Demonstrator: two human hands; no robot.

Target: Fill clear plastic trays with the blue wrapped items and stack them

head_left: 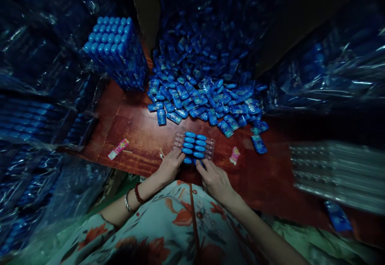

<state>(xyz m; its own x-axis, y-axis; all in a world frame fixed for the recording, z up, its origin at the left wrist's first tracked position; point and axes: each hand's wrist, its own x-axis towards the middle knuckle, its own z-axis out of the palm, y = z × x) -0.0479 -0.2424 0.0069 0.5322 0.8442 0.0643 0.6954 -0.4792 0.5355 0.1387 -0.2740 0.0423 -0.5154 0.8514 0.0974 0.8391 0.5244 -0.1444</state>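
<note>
A dim room, its far side sunk in near-black shadow where any wall is too dark to make out. A reddish-brown worktop (144,130) with a glossy, wood-like surface spans the middle, its near edge slanting down towards the right. Cool, weak light leaves a soft sheen on its centre and fades towards the corners. Beyond it, a dull brown upright panel (148,12) rises at the upper left of centre. Bulky stacks under shiny clear plastic (27,52) crowd the left side, and more shiny plastic (333,84) glints at the right. Below the worktop's right side lies crumpled pale green material (327,243).
</note>
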